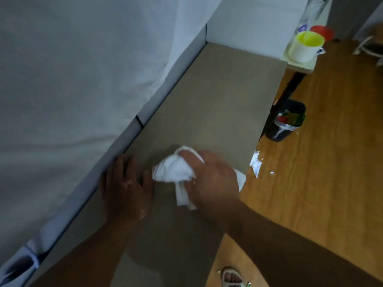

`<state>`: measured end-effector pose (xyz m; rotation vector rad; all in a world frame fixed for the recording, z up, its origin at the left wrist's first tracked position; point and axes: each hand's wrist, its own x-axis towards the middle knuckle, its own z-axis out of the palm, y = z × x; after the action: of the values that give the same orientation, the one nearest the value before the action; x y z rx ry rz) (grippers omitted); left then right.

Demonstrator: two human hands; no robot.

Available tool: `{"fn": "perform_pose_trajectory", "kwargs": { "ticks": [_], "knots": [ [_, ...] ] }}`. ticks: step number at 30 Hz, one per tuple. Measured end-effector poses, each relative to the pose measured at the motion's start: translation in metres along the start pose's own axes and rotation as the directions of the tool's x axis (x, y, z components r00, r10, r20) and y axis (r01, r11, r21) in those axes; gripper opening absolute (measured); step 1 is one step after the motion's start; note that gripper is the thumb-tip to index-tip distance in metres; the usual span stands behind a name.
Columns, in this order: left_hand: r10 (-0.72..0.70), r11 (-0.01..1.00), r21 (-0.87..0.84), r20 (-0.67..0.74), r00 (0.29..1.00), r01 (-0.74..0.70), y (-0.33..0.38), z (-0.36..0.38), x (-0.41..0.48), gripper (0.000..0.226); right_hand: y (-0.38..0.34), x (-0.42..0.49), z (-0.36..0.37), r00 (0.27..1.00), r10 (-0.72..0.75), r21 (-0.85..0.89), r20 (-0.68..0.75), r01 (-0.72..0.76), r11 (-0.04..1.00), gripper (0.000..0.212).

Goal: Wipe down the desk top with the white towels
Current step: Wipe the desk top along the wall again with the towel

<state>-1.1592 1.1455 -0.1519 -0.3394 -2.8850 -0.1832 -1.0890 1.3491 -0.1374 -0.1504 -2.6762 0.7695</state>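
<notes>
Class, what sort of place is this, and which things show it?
Probably a bedroom or dorm room: a desk beside white fabric, a small rubbish bin on the wooden floor, and plastic cups on a shelf.

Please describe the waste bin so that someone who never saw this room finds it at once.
Follow the grey desk top to its right edge, then look down at the wooden floor. The dark round bin stands there; only it holds red and green wrappers in a white liner.
</notes>
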Motion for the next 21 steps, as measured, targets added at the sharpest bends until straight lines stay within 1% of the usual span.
{"fn": "perform_pose_trajectory", "kwargs": {
  "ticks": [3, 4, 6, 8, 10, 13, 15, 18, 21],
  "knots": [
    [0.053, 0.998, 0.020, -0.006, 0.999, -0.053, 0.005, 0.003, 0.006, 0.053, 0.005, -0.026, -0.008, 0.992, -0.111, 0.021, 0.061, 0.110, 0.994, 0.053],
    [0.077, 0.997, 0.002, -0.006, 0.997, -0.077, 0.009, 0.005, 0.011, 0.054, 0.013, -0.023, -0.011, 0.988, -0.142, 0.011, 0.060, 0.141, 0.990, 0.054],
    [0.125, 0.991, -0.044, 0.007, 0.992, -0.125, 0.021, 0.010, 0.023, 0.059, 0.031, -0.007, -0.016, 0.987, -0.158, -0.020, 0.030, 0.159, 0.987, 0.058],
    [0.127, 0.991, -0.055, 0.022, 0.992, -0.126, 0.038, 0.015, 0.033, 0.063, 0.050, 0.015, -0.021, 0.992, -0.129, -0.057, 0.004, 0.129, 0.990, 0.062],
    [0.092, 0.995, -0.040, 0.028, 0.995, -0.091, 0.052, 0.019, 0.039, 0.065, 0.074, 0.041, -0.027, 0.995, -0.096, -0.112, -0.004, 0.095, 0.989, 0.066],
    [0.041, 0.999, -0.008, 0.035, 0.999, -0.041, 0.059, 0.024, 0.040, 0.067, 0.108, 0.086, -0.039, 0.999, -0.050, -0.170, -0.009, 0.048, 0.984, 0.059],
    [0.046, 0.999, 0.016, 0.019, 0.999, -0.046, 0.058, 0.024, 0.039, 0.067, 0.130, 0.118, -0.045, 0.998, -0.017, -0.156, -0.055, 0.008, 0.988, 0.055],
    [0.054, 0.998, 0.026, 0.025, 0.998, -0.055, 0.057, 0.022, 0.039, 0.068, 0.164, 0.166, -0.054, 0.995, 0.059, -0.139, -0.079, -0.069, 0.988, 0.060],
    [0.030, 0.999, 0.036, 0.068, 0.997, -0.032, 0.058, 0.021, 0.040, 0.071, 0.187, 0.203, -0.058, 0.989, 0.122, -0.172, -0.085, -0.136, 0.976, 0.063]
  ]
}}
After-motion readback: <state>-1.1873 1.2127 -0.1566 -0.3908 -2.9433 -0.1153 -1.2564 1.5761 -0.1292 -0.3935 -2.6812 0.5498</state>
